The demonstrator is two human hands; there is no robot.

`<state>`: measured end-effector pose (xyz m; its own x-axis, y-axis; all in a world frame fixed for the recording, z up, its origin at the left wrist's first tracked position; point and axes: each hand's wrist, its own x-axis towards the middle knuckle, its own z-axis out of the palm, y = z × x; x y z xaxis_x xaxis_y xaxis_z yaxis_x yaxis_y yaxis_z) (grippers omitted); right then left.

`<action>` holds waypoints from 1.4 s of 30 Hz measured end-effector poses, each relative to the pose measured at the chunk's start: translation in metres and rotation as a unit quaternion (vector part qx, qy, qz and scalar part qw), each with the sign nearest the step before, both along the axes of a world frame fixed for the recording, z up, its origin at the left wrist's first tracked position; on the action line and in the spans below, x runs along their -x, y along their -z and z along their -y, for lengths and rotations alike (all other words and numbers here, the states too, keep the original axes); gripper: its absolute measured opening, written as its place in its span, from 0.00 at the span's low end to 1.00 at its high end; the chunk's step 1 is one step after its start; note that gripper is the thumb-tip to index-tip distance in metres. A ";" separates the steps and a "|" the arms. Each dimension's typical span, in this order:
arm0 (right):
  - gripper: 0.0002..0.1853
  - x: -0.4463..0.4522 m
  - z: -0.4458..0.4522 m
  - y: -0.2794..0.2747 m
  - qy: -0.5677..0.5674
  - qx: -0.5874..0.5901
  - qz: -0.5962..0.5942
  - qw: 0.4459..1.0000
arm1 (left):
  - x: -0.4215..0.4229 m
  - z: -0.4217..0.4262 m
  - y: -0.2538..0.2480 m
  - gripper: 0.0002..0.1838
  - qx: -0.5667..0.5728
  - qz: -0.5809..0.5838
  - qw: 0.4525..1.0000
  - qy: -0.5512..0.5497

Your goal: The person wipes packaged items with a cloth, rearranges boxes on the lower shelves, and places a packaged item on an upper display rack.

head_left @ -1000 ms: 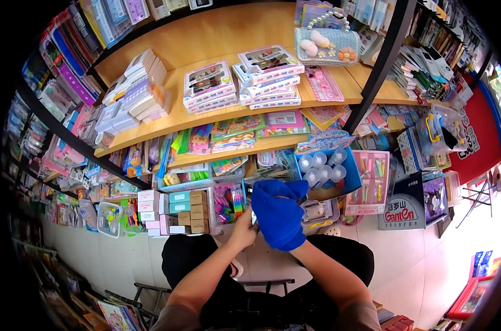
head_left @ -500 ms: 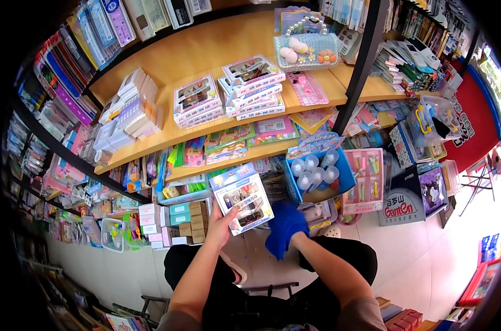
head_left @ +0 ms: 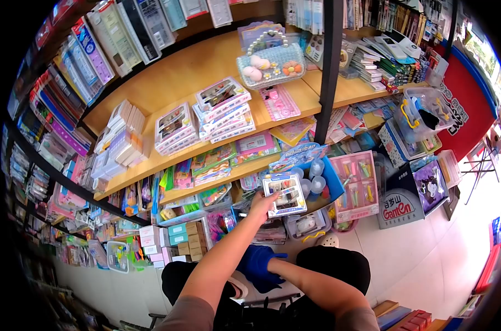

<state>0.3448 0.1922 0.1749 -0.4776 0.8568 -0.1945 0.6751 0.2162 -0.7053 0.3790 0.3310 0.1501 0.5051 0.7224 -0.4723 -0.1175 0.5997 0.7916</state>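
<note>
My left hand (head_left: 260, 208) is closed on a white window box (head_left: 285, 194) with small items showing through its clear front. I hold it out by its left side, thumb over the face, in front of a blue display box (head_left: 332, 179) of clear-domed cups. Down between my knees, my right hand (head_left: 273, 266) carries a bunched blue cloth (head_left: 257, 270), which hides most of its fingers. Similar window boxes (head_left: 224, 110) are stacked on the wooden shelf ahead.
A light-blue knitted bag (head_left: 271, 65) with a beaded handle sits on the shelf (head_left: 189, 71). Small cartons (head_left: 195, 240) are piled low at left. A pink boxed set (head_left: 356, 185) and a dark Ganten carton (head_left: 400, 201) stand at right. A black upright post (head_left: 329, 71) divides the shelving.
My left hand has moved the window box forward and to the right, towards the blue display box. My right hand has drawn the blue cloth back and left. The view has shifted.
</note>
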 end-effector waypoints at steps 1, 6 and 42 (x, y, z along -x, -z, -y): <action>0.22 -0.004 0.000 -0.002 0.030 -0.025 -0.017 0.999 | -0.006 -0.004 0.008 0.22 -0.054 -0.049 0.997 -0.005; 0.27 -0.016 0.002 -0.023 0.047 -0.012 -0.007 0.999 | -0.017 0.000 0.017 0.28 -0.192 -0.213 0.958 0.002; 0.09 -0.008 -0.015 -0.042 -0.025 -0.093 0.014 0.995 | 0.176 -0.169 -0.222 0.11 -0.239 -0.179 0.930 -0.214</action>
